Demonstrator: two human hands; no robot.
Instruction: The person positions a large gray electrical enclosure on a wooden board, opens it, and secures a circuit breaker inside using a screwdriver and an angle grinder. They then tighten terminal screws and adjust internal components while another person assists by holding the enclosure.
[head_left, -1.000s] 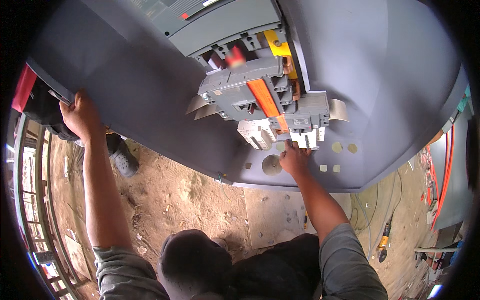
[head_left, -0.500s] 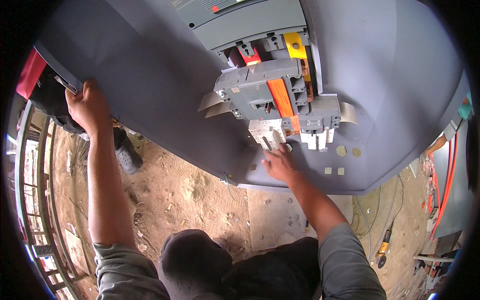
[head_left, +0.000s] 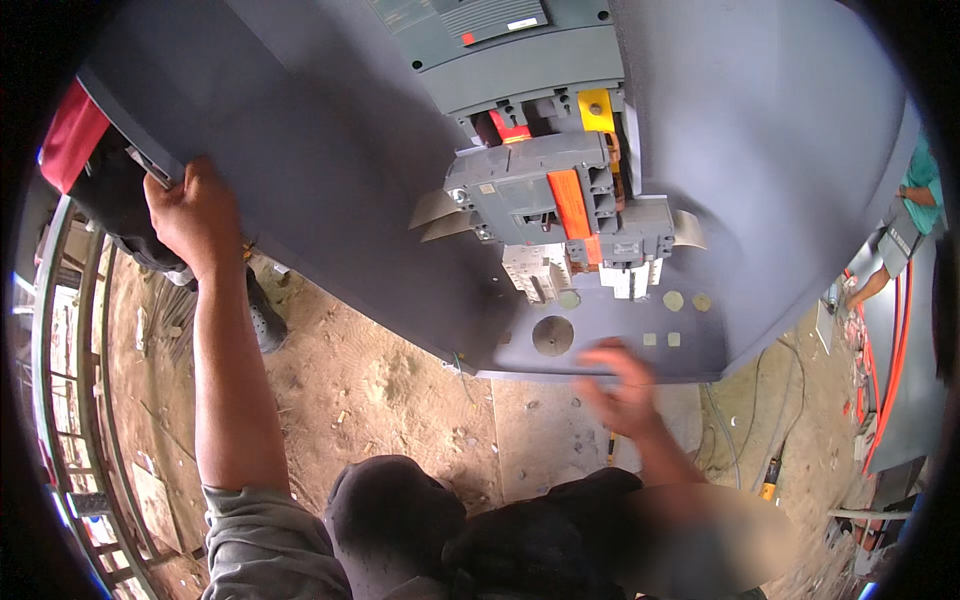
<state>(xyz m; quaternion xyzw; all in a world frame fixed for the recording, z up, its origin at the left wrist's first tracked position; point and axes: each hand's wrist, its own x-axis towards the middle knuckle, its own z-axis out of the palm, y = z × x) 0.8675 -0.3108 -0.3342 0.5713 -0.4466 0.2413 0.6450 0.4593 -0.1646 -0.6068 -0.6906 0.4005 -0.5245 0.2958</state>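
A large grey metal cabinet (head_left: 340, 250) stands before me. My left hand (head_left: 197, 215) is closed around its left edge; a thin silvery piece (head_left: 150, 165) sits beside the fingers, its kind unclear. My right hand (head_left: 620, 385), smeared by motion, is over the cabinet's near lower edge with fingers bent and apart, holding nothing visible. Inside are a large grey circuit breaker (head_left: 515, 200) with an orange strip, a smaller grey breaker (head_left: 643, 235), and white miniature breakers (head_left: 535, 270). Near my right hand, the lower panel has a large round hole (head_left: 553, 336) and several smaller openings.
A metal frame (head_left: 85, 400) runs along the left, near a red cloth (head_left: 75, 135) and someone's dark clog (head_left: 268, 325). A yellow-and-black power tool (head_left: 770, 480) lies on the sandy ground at right. Beyond it are orange cables (head_left: 892, 370) and a person in teal (head_left: 922, 200).
My right hand has drawn back from the white breakers toward me and to the right, uncovering the round hole. My left hand keeps its grip; the whole view has shifted slightly.
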